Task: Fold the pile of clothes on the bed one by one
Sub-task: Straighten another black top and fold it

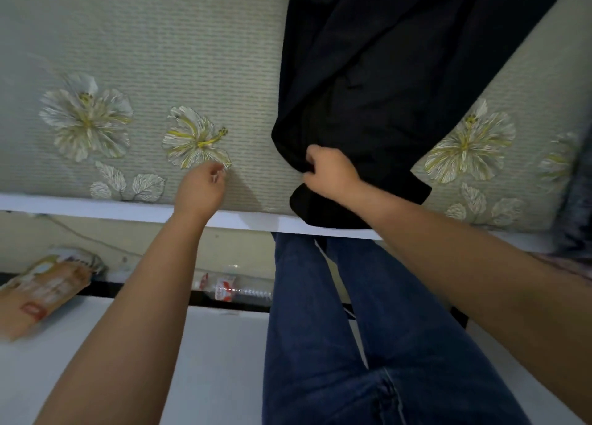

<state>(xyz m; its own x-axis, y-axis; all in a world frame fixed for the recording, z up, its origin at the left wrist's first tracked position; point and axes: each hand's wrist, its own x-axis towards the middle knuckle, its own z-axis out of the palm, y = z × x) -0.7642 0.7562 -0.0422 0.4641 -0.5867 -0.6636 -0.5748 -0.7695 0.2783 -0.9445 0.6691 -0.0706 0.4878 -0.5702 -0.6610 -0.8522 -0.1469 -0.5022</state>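
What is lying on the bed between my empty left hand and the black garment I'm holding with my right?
Nothing visible. Only bare grey floral mattress cover lies between the left hand and the near edge of the black fabric garment, which the right hand grips.

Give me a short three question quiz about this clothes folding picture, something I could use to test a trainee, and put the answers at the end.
1. True or false: the left hand grips the black garment.
2. Which hand holds the garment's near edge? A) left B) right C) both
3. Fill in: the bed cover is printed with ____.

Key
1. False; the left hand hangs over the cover, its fingers loosely curled on nothing.
2. B; the right hand has its fingers bunched in the cloth by the bed's edge.
3. Flowers.
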